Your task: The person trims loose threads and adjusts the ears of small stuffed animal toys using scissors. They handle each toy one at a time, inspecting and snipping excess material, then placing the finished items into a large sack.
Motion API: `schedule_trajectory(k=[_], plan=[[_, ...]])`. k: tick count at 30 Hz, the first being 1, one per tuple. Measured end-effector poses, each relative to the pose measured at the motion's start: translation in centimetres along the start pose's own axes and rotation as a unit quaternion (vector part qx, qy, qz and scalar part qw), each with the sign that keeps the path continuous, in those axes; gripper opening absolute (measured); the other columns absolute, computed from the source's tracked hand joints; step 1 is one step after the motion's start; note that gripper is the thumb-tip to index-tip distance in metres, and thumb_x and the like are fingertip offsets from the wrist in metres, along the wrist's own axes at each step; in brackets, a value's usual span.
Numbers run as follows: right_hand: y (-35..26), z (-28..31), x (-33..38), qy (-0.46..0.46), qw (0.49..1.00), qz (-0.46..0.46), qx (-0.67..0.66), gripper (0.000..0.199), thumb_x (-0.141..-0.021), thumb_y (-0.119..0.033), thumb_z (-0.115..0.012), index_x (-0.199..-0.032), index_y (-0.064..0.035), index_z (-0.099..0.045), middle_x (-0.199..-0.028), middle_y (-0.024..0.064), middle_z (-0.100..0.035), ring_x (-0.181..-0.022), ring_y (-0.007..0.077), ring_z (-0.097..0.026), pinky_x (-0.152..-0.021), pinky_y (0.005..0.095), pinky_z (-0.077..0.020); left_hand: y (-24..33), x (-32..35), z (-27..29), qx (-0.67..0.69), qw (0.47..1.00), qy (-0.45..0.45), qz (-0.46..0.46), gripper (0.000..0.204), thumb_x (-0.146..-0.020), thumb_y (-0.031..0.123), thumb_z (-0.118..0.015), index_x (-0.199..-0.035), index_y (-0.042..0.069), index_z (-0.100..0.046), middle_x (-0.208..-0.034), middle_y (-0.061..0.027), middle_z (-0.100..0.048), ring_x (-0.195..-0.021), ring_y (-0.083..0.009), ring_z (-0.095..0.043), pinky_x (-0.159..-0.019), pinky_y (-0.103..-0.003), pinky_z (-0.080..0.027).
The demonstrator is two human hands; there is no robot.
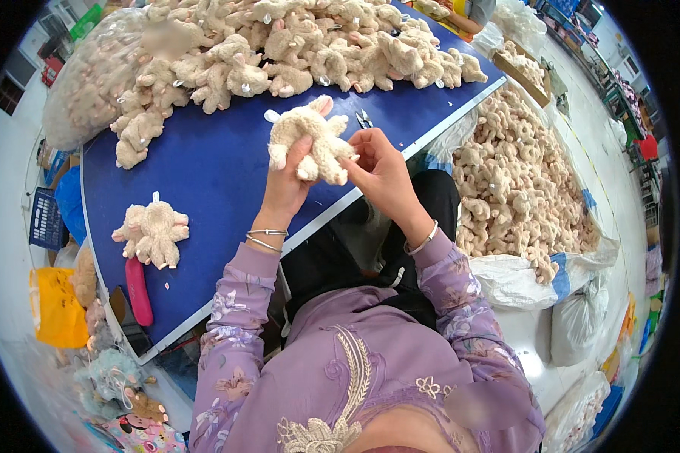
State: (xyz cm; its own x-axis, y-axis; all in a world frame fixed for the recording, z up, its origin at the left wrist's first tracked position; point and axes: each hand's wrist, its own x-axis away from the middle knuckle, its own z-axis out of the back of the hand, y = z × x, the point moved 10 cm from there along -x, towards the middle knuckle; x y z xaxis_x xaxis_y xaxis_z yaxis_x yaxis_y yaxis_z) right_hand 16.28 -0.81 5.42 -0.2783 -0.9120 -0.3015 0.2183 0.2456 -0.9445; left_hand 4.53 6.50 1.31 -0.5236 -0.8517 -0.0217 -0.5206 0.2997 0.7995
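Observation:
Above the near edge of the blue table (227, 174) I hold a cream plush toy skin (307, 136), limp and fuzzy, with pink ears and a white tag. My left hand (289, 177) grips its body, thumb on top. The fingers of my right hand (381, 166) pinch at its right side; what exactly they hold there is hidden. Just beyond my right hand lies a pair of thread snips (364, 119). Another cream plush skin (154, 232) lies by itself on the left of the table, beside a bright pink elongated case (138, 293).
A big heap of plush skins (295, 49) covers the table's far side, with a stuffed clear bag (91, 83) at its left. On the right, a large open sack (506, 281) overflows with more. A blue basket (47, 219) and yellow bag (57, 307) stand left. Another person (468, 16) is beyond.

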Motion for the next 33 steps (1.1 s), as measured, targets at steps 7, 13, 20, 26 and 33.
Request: schedule_trajectory(k=[7, 13, 20, 26, 33], plan=[[-1.7, -0.3, 2.2, -0.031, 0.992, 0.082, 0.086, 0.016, -0.084, -0.008, -0.066, -0.081, -0.0017, -0.052, -0.063, -0.0011, -0.049, -0.056, 0.004, -0.046, -0.05, 0.0224, -0.0379, 0.6, -0.6, 2.3, -0.005, 0.998, 0.034, -0.056, 0.03, -0.096, 0.032, -0.056, -0.109, 0.005, -0.06, -0.092, -0.0014, -0.062, -0.074, -0.0075, -0.061, -0.051, -0.022, -0.049], [3.0, 1.3, 1.5, -0.038, 0.978, -0.147, -0.143, 0.021, -0.093, -0.02, -0.061, -0.102, -0.0031, -0.053, -0.079, -0.0029, -0.054, -0.067, 0.0041, -0.05, -0.059, 0.0197, -0.0412, 0.3, -0.7, 0.6, -0.049, 0.998, -0.045, -0.016, 0.03, -0.096, 0.028, -0.056, -0.111, 0.002, -0.059, -0.094, -0.0006, -0.06, -0.083, -0.0066, -0.057, -0.068, -0.021, -0.045], [3.2, 0.5, -0.2, 0.006, 0.984, -0.124, -0.125, 0.023, -0.096, -0.022, -0.057, -0.094, -0.0005, -0.064, -0.077, -0.0048, -0.058, -0.066, 0.0018, -0.049, -0.058, 0.0192, -0.0399, -0.3, -0.6, 0.3, -0.06, 0.995, -0.078, -0.015, 0.034, -0.099, 0.031, -0.051, -0.108, 0.0, -0.062, -0.097, -0.0012, -0.061, -0.086, -0.0072, -0.057, -0.072, -0.024, -0.048], [4.9, 0.0, -1.9, 0.013, 0.969, -0.129, -0.209, 0.021, -0.095, -0.022, -0.058, -0.1, -0.0031, -0.066, -0.077, -0.0041, -0.06, -0.062, 0.0023, -0.05, -0.055, 0.019, -0.0394, 0.3, -0.8, 1.3, 0.024, 0.999, -0.042, 0.012, 0.042, -0.101, 0.035, -0.044, -0.12, 0.0, -0.055, -0.109, -0.0078, -0.063, -0.092, -0.014, -0.062, -0.076, -0.026, -0.049], [-0.6, 16.6, -2.6, 0.08, 0.865, 0.17, -0.466, 0.044, -0.097, -0.034, -0.046, -0.126, -0.0015, -0.049, -0.11, 0.0094, -0.061, -0.082, 0.0175, -0.059, -0.074, 0.0318, -0.0483, 3.3, -3.6, 6.7, -0.151, 0.987, 0.047, 0.004, 0.044, -0.1, 0.039, -0.042, -0.122, 0.002, -0.053, -0.106, -0.0096, -0.064, -0.087, -0.0137, -0.06, -0.069, -0.025, -0.046]])
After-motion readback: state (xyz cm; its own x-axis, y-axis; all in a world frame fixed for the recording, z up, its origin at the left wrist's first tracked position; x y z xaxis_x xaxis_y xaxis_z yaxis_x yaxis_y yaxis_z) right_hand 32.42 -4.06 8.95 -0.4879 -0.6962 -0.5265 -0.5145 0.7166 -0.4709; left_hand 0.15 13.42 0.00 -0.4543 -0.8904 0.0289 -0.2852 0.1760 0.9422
